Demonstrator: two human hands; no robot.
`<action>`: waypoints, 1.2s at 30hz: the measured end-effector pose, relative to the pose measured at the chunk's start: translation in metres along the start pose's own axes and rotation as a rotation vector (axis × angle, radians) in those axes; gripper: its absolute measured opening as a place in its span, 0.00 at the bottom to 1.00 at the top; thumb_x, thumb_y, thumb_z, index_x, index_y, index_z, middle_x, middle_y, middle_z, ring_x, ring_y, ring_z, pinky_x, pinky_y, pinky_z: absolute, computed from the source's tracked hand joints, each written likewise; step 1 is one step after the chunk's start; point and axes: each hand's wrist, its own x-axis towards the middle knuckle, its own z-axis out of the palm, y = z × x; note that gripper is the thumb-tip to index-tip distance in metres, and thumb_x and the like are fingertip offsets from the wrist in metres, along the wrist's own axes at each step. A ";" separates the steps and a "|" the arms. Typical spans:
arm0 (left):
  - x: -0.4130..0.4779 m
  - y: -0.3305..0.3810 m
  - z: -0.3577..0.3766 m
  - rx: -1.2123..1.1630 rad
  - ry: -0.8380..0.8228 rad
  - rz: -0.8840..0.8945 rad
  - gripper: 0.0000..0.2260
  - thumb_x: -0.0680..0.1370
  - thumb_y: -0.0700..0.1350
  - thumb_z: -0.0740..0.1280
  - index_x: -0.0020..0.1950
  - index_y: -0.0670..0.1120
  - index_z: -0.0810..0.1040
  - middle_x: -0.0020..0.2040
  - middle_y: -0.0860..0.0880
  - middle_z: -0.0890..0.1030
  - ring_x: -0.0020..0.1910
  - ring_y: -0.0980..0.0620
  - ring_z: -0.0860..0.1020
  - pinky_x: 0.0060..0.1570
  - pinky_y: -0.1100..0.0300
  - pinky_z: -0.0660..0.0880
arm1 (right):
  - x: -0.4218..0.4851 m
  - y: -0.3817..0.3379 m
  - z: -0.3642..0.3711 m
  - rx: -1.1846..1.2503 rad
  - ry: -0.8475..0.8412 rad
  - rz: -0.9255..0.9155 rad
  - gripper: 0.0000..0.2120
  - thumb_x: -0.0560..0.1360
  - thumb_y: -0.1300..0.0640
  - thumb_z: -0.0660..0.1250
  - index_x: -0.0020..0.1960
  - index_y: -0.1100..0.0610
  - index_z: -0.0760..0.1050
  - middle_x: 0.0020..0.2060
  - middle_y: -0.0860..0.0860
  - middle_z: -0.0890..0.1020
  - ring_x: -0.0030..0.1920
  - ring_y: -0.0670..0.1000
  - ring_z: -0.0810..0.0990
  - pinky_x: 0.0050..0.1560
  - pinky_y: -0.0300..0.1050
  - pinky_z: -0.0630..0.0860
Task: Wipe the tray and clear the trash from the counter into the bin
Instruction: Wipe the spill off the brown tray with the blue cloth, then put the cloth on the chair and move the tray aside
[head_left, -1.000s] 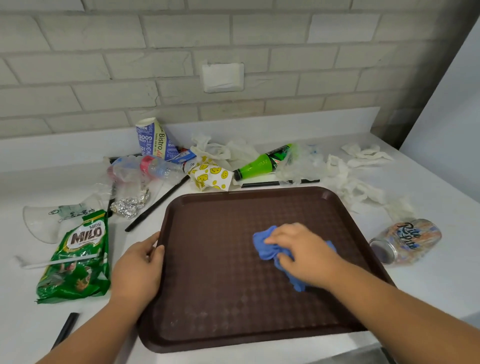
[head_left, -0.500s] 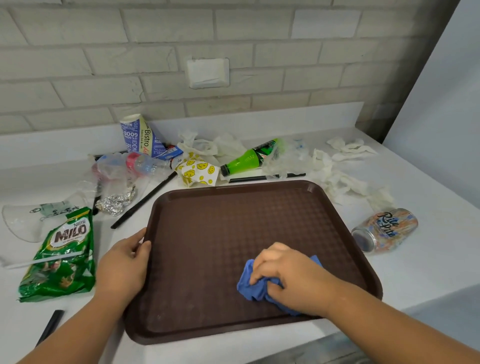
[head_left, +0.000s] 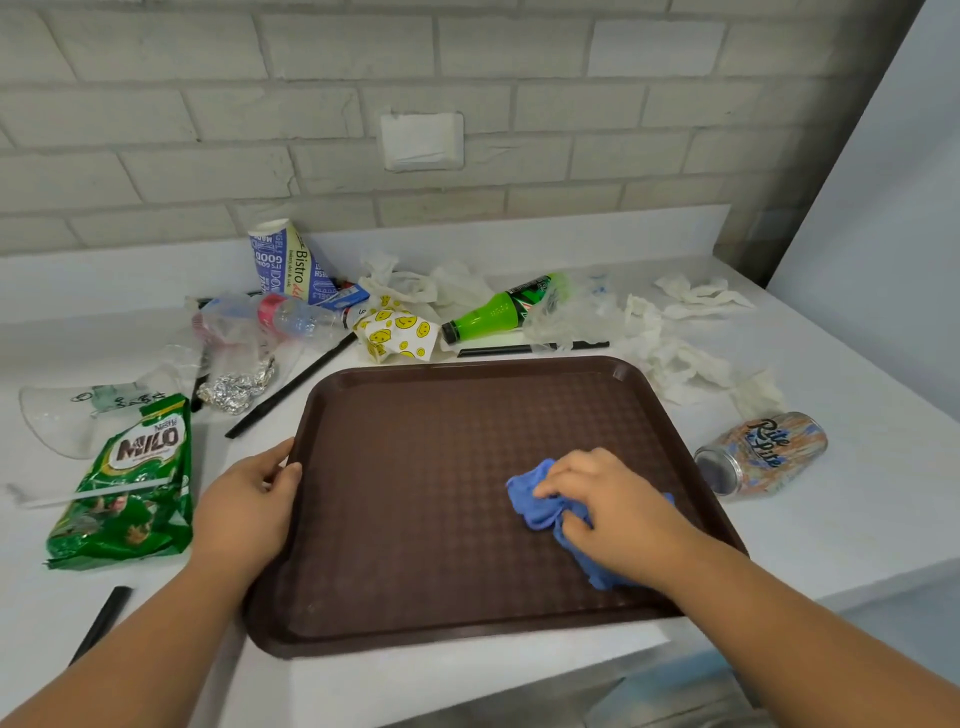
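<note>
Pressing down right of centre, the right hand (head_left: 608, 512) bunches one crumpled blue cloth (head_left: 537, 506) in curled fingers against the pebbled floor of one brown, round-cornered plastic tray (head_left: 441, 467) at mid-frame. The left hand (head_left: 244, 512) grips its left rim, thumb on top. On the white counter (head_left: 857, 499) lie one glossy green Milo packet (head_left: 130, 483) at left, one dented can (head_left: 763, 452) at right, one green bottle (head_left: 498, 312) and one foil ball (head_left: 236, 387) above.

Our right hand (head_left: 608, 514) presses a bunched blue cloth (head_left: 537, 501) onto the brown tray (head_left: 441, 493), fingers curled round it. Our left hand (head_left: 249, 499) grips the tray's left rim. Just left of that grip lies a green packet (head_left: 130, 478). Right of the cloth grip, off the tray, a can (head_left: 763, 452) lies on its side.
</note>
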 end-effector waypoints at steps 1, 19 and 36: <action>0.000 -0.001 0.000 0.001 -0.002 -0.005 0.15 0.78 0.47 0.63 0.64 0.52 0.76 0.54 0.44 0.82 0.49 0.45 0.78 0.45 0.55 0.70 | -0.003 -0.005 0.001 0.021 -0.051 -0.034 0.17 0.74 0.61 0.64 0.61 0.47 0.76 0.58 0.42 0.74 0.60 0.44 0.67 0.64 0.39 0.67; 0.003 -0.016 -0.007 -0.115 -0.101 0.078 0.16 0.78 0.45 0.63 0.66 0.45 0.75 0.34 0.50 0.76 0.40 0.46 0.73 0.43 0.55 0.66 | -0.102 -0.072 -0.032 0.505 0.735 0.459 0.12 0.74 0.63 0.67 0.47 0.45 0.76 0.50 0.45 0.80 0.50 0.42 0.78 0.51 0.31 0.72; -0.120 0.100 0.014 -0.260 -0.350 0.575 0.12 0.77 0.44 0.66 0.57 0.57 0.79 0.45 0.55 0.78 0.43 0.57 0.74 0.50 0.56 0.69 | -0.294 -0.035 -0.033 0.340 0.869 0.963 0.05 0.77 0.55 0.64 0.43 0.51 0.75 0.45 0.50 0.79 0.47 0.49 0.77 0.44 0.41 0.71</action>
